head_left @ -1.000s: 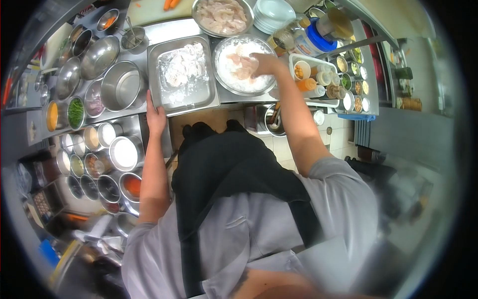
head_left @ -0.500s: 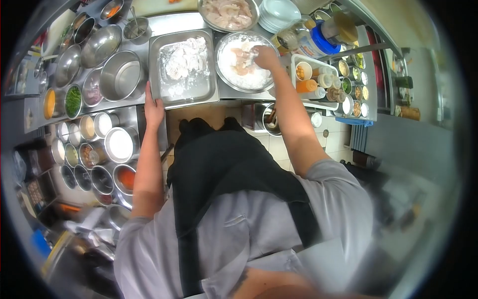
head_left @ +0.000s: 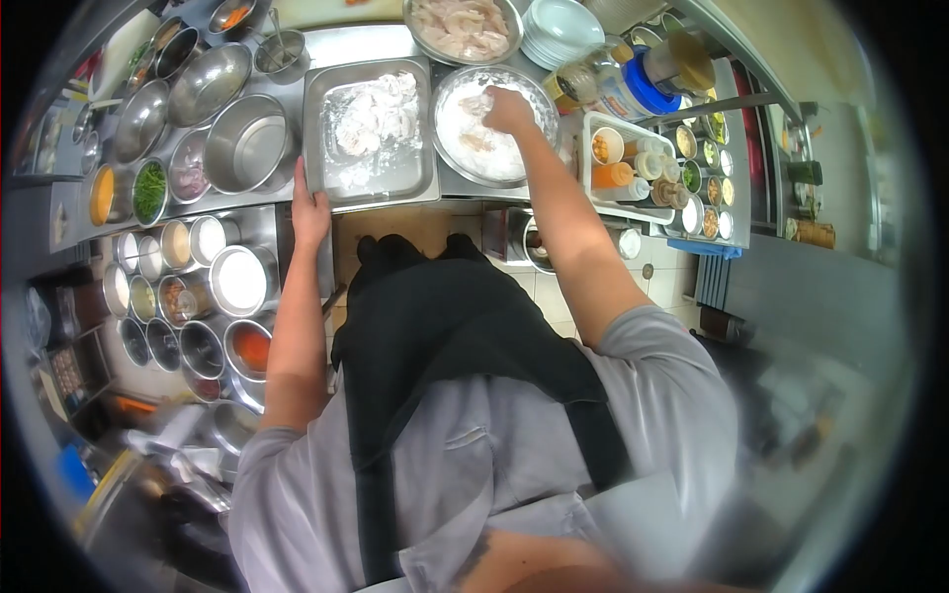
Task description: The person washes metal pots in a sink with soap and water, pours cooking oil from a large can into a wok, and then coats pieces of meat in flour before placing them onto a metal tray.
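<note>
My right hand (head_left: 508, 110) is inside a round metal bowl (head_left: 547, 156) of white flour (head_left: 463, 148). Its fingers are closed around the end of a flour-dusted strip of raw chicken (head_left: 477, 102); the fingertips are partly hidden. To the left, a rectangular metal tray (head_left: 423, 183) holds several floured chicken pieces (head_left: 381, 114) and loose flour. My left hand (head_left: 310, 211) is at the tray's left front edge, fingers straight and thumb apart, touching or nearly touching the rim. Behind the flour bowl sits another metal bowl (head_left: 518, 38) full of uncoated raw chicken strips (head_left: 460, 28).
Beside my left hand stands a deep metal pot (head_left: 249, 145). Stacked plates (head_left: 561, 35) and a blue-lidded jar (head_left: 638, 87) are at the back right. A white basket (head_left: 593, 138) with sauce bottles borders the flour bowl. Several ingredient tubs (head_left: 237, 280) fill the lower left.
My right hand has moved slightly left and nearer the flour bowl's middle. More of the chicken there is under flour. My left hand stays by the tray's edge.
</note>
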Tool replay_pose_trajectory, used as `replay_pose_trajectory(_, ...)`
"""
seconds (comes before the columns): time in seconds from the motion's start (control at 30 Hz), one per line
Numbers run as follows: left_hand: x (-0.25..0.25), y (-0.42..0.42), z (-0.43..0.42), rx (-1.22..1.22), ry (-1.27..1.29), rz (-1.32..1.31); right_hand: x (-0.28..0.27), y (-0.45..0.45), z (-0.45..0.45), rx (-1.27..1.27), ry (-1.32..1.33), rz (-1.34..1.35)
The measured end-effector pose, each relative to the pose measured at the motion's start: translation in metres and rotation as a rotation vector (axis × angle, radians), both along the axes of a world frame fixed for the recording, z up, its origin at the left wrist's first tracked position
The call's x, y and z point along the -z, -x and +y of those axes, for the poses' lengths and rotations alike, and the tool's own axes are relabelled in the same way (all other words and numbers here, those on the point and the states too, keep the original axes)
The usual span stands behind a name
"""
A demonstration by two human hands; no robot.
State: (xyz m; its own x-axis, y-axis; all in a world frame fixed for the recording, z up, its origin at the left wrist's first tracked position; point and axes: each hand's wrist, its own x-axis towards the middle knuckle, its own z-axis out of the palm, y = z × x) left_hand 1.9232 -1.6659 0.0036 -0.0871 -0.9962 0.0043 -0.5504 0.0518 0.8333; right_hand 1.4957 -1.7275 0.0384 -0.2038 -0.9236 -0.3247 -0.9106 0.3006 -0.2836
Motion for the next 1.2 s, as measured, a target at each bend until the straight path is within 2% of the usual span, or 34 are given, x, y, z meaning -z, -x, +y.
replay_pose_trajectory(0.07, 0.000, 0.000, 0.000, -0.005, -0.008, 0.003, -0.004, 0.006, -0.002, -0.058, 0.147, 0.050)
replay_pose_trajectory(0.23, -0.009, 0.003, 0.002, -0.013, -0.059, -0.001, -0.042, 0.020, -0.001, -0.262, 0.136, 0.026)
replay_pose_trajectory(0.3, -0.006, 0.002, 0.001, 0.001, 0.021, -0.020, -0.052, 0.021, -0.003, -0.312, 0.101, 0.018)
replay_pose_trajectory(0.57, -0.009, 0.003, 0.003, 0.006, -0.038, -0.005, -0.079, -0.002, 0.003, -0.261, 0.009, -0.008)
replay_pose_trajectory(0.63, -0.006, 0.002, 0.001, 0.004, -0.039, 0.003, -0.070, 0.001, 0.000, -0.274, -0.025, -0.049)
replay_pose_trajectory(0.7, 0.001, 0.001, 0.000, -0.007, 0.065, -0.044, -0.056, 0.005, -0.007, -0.369, 0.000, -0.082)
replay_pose_trajectory(0.83, 0.000, 0.001, 0.000, -0.002, 0.044, -0.021, -0.049, 0.013, -0.016, -0.305, -0.001, -0.126)
replay_pose_trajectory(1.0, -0.006, 0.002, 0.000, 0.004, -0.019, 0.017, -0.009, 0.006, -0.018, -0.300, 0.126, -0.047)
replay_pose_trajectory(1.03, -0.005, 0.002, 0.000, 0.005, -0.020, 0.016, -0.011, -0.005, -0.014, -0.299, 0.125, -0.048)
replay_pose_trajectory(1.1, -0.002, 0.002, 0.001, 0.000, 0.018, 0.016, -0.008, -0.028, -0.003, -0.131, 0.046, 0.100)
replay_pose_trajectory(1.2, 0.002, 0.000, 0.000, 0.008, 0.016, 0.017, 0.011, -0.018, -0.015, -0.168, 0.063, 0.059)
